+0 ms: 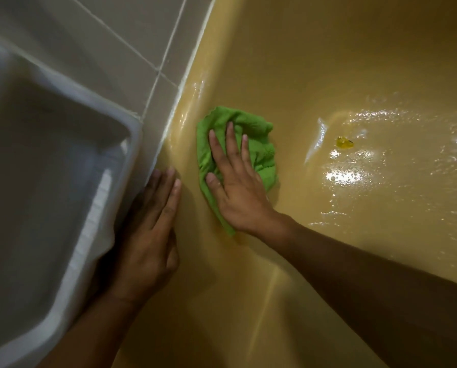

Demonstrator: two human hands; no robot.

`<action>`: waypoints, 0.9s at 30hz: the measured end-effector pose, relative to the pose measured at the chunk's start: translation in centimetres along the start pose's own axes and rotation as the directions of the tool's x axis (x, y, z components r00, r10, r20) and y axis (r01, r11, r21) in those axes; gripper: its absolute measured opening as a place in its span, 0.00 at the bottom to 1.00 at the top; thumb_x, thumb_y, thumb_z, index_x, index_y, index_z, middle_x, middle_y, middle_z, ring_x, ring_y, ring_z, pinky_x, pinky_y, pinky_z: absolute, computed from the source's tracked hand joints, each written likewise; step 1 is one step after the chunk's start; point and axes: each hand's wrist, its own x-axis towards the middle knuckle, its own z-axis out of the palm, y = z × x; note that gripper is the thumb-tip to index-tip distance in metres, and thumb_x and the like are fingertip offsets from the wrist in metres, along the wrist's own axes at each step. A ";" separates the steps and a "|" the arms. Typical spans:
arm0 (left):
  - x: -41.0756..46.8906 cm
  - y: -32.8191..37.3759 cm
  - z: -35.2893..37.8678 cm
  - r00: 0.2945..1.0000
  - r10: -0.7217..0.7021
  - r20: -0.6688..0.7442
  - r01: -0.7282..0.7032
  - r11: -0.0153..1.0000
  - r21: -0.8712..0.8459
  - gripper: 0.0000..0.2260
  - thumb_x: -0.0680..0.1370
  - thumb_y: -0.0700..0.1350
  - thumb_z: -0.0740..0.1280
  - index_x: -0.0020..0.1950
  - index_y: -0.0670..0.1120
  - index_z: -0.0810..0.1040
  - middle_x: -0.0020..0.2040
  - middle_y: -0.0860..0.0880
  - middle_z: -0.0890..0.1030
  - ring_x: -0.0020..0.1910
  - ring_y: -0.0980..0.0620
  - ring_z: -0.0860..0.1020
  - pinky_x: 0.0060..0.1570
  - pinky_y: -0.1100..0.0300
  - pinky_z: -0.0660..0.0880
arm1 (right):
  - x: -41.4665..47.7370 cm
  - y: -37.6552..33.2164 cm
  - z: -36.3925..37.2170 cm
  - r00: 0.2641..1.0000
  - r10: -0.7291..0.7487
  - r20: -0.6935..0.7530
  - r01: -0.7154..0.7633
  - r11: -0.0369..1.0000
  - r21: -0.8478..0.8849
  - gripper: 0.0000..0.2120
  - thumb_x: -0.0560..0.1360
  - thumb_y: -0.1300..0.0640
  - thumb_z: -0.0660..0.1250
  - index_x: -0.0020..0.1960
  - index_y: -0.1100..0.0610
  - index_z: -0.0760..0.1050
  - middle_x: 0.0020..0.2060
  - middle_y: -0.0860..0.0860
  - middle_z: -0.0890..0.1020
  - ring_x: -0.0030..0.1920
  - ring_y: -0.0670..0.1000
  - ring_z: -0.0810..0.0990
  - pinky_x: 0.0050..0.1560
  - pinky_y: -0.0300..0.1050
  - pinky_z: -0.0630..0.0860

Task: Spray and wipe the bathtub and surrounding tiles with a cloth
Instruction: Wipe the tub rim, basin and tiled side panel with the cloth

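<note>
Right hand (235, 181) lies flat on the green cloth (256, 134), fingers straight and spread, palm pressing, nothing pinched. The cloth is bunched against the sloping inner wall of the bathtub (328, 62), just below the rim. Spread fingers, I judge, load more cloth onto the curve.

Left hand (147, 235) is flat along the rim, fingers straight and close together, tips by the sealant line under the tiles (131, 30). It holds nothing (a brace for leaning in, I think).

Right forearm reaches in from lower right, wrist roughly straight. The tub floor beyond is wet and shiny. A white bin (62, 155) sits beside the left hand.
</note>
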 end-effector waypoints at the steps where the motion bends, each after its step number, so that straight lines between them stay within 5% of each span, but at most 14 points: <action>1: 0.1 0.0 0.0 1.000 0.002 0.001 -0.002 1.000 0.002 0.34 0.73 0.33 0.59 0.80 0.37 0.61 0.83 0.43 0.58 0.82 0.42 0.54 0.77 0.38 0.60 | 0.6 -0.1 -0.4 1.000 0.021 -0.017 -0.021 1.000 0.001 0.32 0.85 0.42 0.52 0.79 0.36 0.34 0.78 0.38 0.30 0.79 0.54 0.30 0.71 0.76 0.60; 5: 0.7 0.1 0.1 1.000 0.005 -0.001 -0.005 1.000 0.008 0.34 0.72 0.33 0.59 0.80 0.38 0.61 0.83 0.43 0.58 0.82 0.43 0.54 0.77 0.39 0.60 | 2.9 0.2 -1.3 0.995 0.076 -0.060 -0.072 0.996 0.061 0.31 0.85 0.40 0.50 0.79 0.35 0.34 0.78 0.37 0.30 0.80 0.56 0.32 0.71 0.77 0.56; 11: 1.7 0.3 0.0 1.000 0.000 -0.005 0.000 1.000 0.015 0.33 0.73 0.34 0.59 0.81 0.38 0.61 0.83 0.43 0.58 0.83 0.43 0.54 0.78 0.42 0.58 | 5.3 4.2 -2.5 0.978 0.210 -0.020 -0.204 0.967 0.151 0.31 0.85 0.42 0.50 0.80 0.39 0.34 0.80 0.45 0.32 0.80 0.59 0.33 0.80 0.64 0.44; 19: 3.4 0.6 -0.1 1.000 0.004 -0.025 -0.004 1.000 0.009 0.33 0.73 0.32 0.59 0.81 0.38 0.61 0.83 0.44 0.58 0.83 0.44 0.53 0.78 0.40 0.58 | 2.6 12.0 -0.4 0.903 0.422 0.081 -0.429 0.890 0.155 0.31 0.86 0.44 0.48 0.80 0.41 0.31 0.80 0.48 0.31 0.81 0.55 0.35 0.80 0.60 0.42; 27: 5.1 0.9 -0.2 1.000 -0.003 -0.024 0.003 1.000 -0.026 0.35 0.72 0.30 0.58 0.80 0.38 0.61 0.83 0.45 0.57 0.83 0.44 0.53 0.79 0.42 0.57 | -3.5 10.6 3.9 0.921 0.386 0.048 -0.385 0.889 0.248 0.30 0.85 0.43 0.49 0.79 0.36 0.34 0.79 0.40 0.32 0.80 0.51 0.32 0.80 0.61 0.44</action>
